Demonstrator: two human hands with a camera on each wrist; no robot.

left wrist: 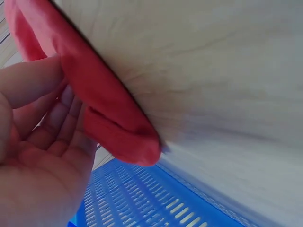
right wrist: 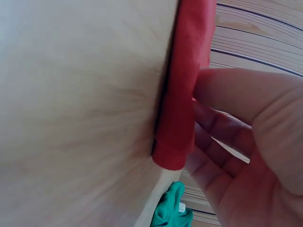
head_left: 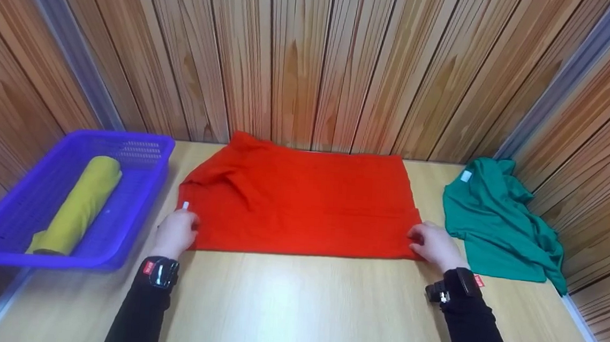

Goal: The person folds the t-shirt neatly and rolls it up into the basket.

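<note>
A red shirt [head_left: 303, 203], folded into a wide, roughly rectangular shape, lies flat on the table, its upper left part wrinkled and slanting. A small white tag [head_left: 185, 204] sticks out by its left edge. My left hand [head_left: 176, 232] pinches the near left corner; in the left wrist view the thumb [left wrist: 35, 78] presses on the red fabric, with the other fingers curled behind it. At the near right corner, my right hand [head_left: 435, 245] pinches the edge between thumb [right wrist: 236, 92] and fingers. The fingertips are partly hidden by the cloth.
To the left stands a purple plastic basket [head_left: 144, 202] with a rolled yellow cloth [head_left: 80, 203] inside. A crumpled green garment [head_left: 500, 222] with a white label lies at the right, close to my right hand. Wood-patterned panels [head_left: 296, 63] rise behind and at both sides of the table.
</note>
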